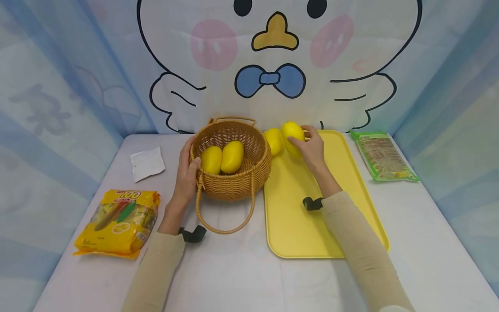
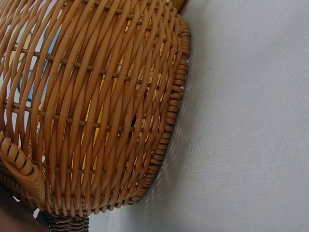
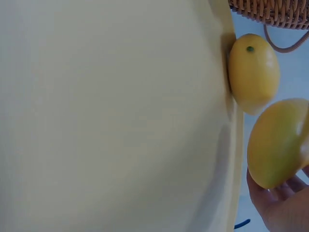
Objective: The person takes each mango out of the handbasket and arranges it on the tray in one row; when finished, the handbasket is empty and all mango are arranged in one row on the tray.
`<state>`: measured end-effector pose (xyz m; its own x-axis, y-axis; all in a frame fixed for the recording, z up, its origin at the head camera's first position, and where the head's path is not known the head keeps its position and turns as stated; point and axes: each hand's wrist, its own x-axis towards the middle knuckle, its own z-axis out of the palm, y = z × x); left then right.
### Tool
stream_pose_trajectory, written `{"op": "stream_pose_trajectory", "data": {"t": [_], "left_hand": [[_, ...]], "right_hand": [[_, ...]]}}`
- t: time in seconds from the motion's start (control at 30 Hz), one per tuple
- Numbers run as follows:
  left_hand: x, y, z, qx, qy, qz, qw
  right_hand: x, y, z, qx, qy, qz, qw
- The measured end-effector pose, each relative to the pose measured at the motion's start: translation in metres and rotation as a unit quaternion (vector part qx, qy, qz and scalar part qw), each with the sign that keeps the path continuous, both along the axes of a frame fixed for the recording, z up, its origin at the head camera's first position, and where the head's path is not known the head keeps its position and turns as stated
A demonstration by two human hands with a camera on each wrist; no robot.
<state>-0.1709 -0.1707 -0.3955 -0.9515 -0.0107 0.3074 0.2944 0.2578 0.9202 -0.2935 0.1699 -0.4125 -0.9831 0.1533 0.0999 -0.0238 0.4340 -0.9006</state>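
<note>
A brown wicker basket (image 1: 234, 186) stands on the table, its front handle (image 1: 224, 232) flopped forward. My left hand (image 1: 186, 177) holds the basket's left side, thumb at the rim. Two yellow mangoes (image 1: 232, 157) lie inside it. To its right, my right hand (image 1: 313, 149) grips another mango (image 1: 292, 133) above the back of the yellow tray (image 1: 296, 229). One more mango (image 3: 253, 72) rests at the tray's edge, just beside the gripped mango (image 3: 277, 142) in the right wrist view. Only wicker weave (image 2: 96, 96) and tablecloth fill most of the left wrist view.
At the left lies a yellow snack bag (image 1: 118, 223), with a white packet (image 1: 147, 164) behind it. A green-edged packet (image 1: 385, 156) sits right of the tray. Behind the table hangs a printed curtain (image 1: 273, 104).
</note>
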Motion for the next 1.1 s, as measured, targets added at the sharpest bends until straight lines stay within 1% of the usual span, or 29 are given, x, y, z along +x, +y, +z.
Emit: {"op": "stream_pose_trajectory", "data": {"t": [0.1, 0.2, 0.33, 0.43, 0.6, 0.9, 0.97, 1.1], "left_hand": [[0.000, -0.001, 0.000, 0.002, -0.001, -0.001, 1.0000], [-0.007, -0.004, -0.012, 0.010, 0.003, -0.001, 0.9999], [-0.020, -0.009, -0.032, 0.009, 0.014, 0.007, 0.9998], [-0.022, -0.010, -0.036, 0.005, 0.021, 0.012, 0.9997], [-0.022, -0.011, -0.035, 0.008, 0.027, 0.012, 0.9995], [-0.022, -0.010, -0.034, 0.002, 0.023, 0.008, 0.9997], [-0.019, -0.010, -0.029, 0.004, 0.020, 0.006, 0.9998], [-0.009, -0.006, -0.012, 0.003, 0.013, 0.001, 0.9999]], "right_hand": [[-0.001, 0.001, -0.005, 0.010, -0.016, -0.003, 0.9998], [-0.004, 0.002, -0.011, 0.016, -0.026, -0.008, 0.9995], [-0.008, 0.003, -0.019, 0.019, -0.037, -0.016, 0.9990], [-0.011, 0.002, -0.022, 0.024, -0.046, -0.024, 0.9984], [-0.015, 0.001, -0.024, 0.029, -0.052, -0.033, 0.9977], [-0.018, -0.001, -0.023, 0.051, -0.054, -0.024, 0.9970], [-0.018, -0.001, -0.023, 0.052, -0.049, -0.022, 0.9972], [-0.019, -0.002, -0.024, 0.048, -0.040, -0.021, 0.9979]]}}
